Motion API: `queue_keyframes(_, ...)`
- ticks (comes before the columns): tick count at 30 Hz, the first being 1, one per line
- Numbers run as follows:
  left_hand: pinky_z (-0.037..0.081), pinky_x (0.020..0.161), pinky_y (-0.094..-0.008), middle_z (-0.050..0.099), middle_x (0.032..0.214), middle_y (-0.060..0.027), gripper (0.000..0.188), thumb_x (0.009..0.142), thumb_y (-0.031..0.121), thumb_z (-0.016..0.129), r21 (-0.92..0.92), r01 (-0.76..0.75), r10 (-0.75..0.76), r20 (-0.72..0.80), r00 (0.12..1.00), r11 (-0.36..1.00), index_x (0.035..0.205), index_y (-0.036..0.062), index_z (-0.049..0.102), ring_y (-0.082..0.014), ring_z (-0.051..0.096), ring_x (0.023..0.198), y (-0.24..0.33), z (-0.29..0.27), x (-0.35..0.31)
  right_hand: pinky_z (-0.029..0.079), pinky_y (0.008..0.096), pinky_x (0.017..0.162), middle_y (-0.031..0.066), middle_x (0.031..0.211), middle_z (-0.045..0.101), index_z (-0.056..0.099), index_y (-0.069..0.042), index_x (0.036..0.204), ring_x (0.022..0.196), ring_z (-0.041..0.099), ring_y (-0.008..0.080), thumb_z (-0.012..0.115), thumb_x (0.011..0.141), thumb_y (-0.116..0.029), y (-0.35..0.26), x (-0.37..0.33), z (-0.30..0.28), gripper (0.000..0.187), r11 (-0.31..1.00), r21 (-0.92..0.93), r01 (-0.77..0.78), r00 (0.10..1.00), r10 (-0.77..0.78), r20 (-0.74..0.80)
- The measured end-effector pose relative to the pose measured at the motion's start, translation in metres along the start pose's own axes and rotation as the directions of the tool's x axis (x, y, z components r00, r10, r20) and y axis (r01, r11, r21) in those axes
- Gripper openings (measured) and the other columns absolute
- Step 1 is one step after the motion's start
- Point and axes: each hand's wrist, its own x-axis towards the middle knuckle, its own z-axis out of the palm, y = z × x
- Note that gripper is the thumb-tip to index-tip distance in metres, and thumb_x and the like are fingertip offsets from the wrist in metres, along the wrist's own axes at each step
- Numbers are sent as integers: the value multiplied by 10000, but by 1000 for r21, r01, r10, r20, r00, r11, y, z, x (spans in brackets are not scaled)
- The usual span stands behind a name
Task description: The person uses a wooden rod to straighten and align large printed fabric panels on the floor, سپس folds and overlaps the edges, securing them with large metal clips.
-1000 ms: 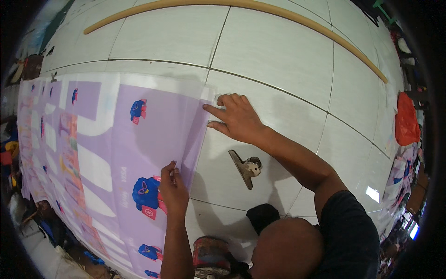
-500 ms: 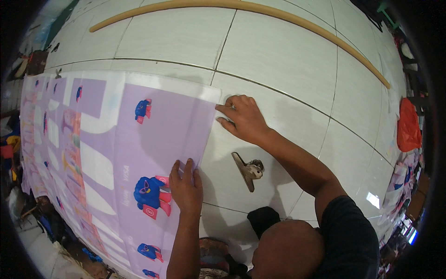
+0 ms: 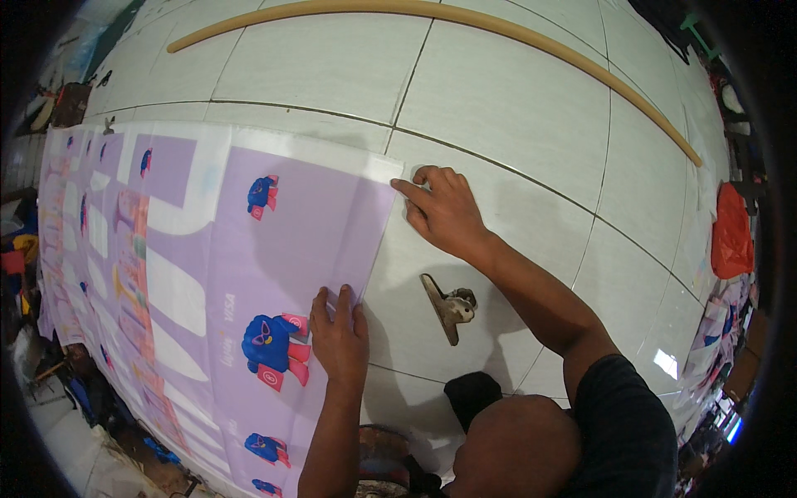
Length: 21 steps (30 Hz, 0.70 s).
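A large lilac printed banner (image 3: 332,224) with white lettering, blue-and-pink cartoon figures and a white border is spread over the tiled floor on the left. My left hand (image 3: 339,336) lies flat near its right edge, fingers stretched forward and slightly apart. At the banner's far right corner is my right hand (image 3: 444,207). Its index finger reaches to the edge just below the white border, the thumb is apart and the other fingers are bent. Between my forearms, a worn metal bulldog clip (image 3: 450,309) rests on the tiles, touched by neither hand.
A long tan pole (image 3: 490,23) curves across the far floor. Another small clip (image 3: 109,126) sits at the banner's far left edge. A red plastic bag (image 3: 730,232) lies at the right, with cluttered items along both sides. A round container (image 3: 382,456) stands near me, partly hidden.
My right index finger has slid slightly farther up the banner's edge, toward the corner. My left hand keeps its place on the banner. The whole view has shifted a little.
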Motion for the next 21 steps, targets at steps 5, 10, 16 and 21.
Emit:
queue_keyframes(5,498,937,-464,523,1290,-242,388,848,145,676,-2,-19,19,-16,1000,1000,1229,91,626,-420,533,1168,0,1,0,409,377,770,62,1003,545,681,-141,1133,903,517,228,679,791,-102,2,1,-1,344,1000,-12,18,999,-19,-42)
queue_keyframes(10,492,939,-464,526,1288,-235,416,861,143,662,-24,-11,10,-8,1000,1000,1267,82,593,-412,533,1163,2,-3,1,424,397,818,86,1030,546,658,-136,1145,955,528,259,650,808,-138,2,3,-5,337,1000,3,-7,999,7,49)
queue_keyframes(16,470,960,-464,526,1304,-241,392,884,153,638,-49,-7,9,34,999,999,1264,69,594,-407,527,1178,-7,-2,3,422,395,807,78,1019,552,669,-143,1133,943,530,252,651,804,-128,0,2,-2,329,1000,24,0,1000,0,15)
queue_keyframes(21,448,982,-470,548,1275,-279,369,884,147,640,-118,29,-22,60,998,993,1234,33,614,-408,539,1179,-8,-4,7,420,393,803,73,1017,551,679,-142,1123,944,528,249,656,801,-126,0,1,-3,323,1000,15,-6,1000,6,6)
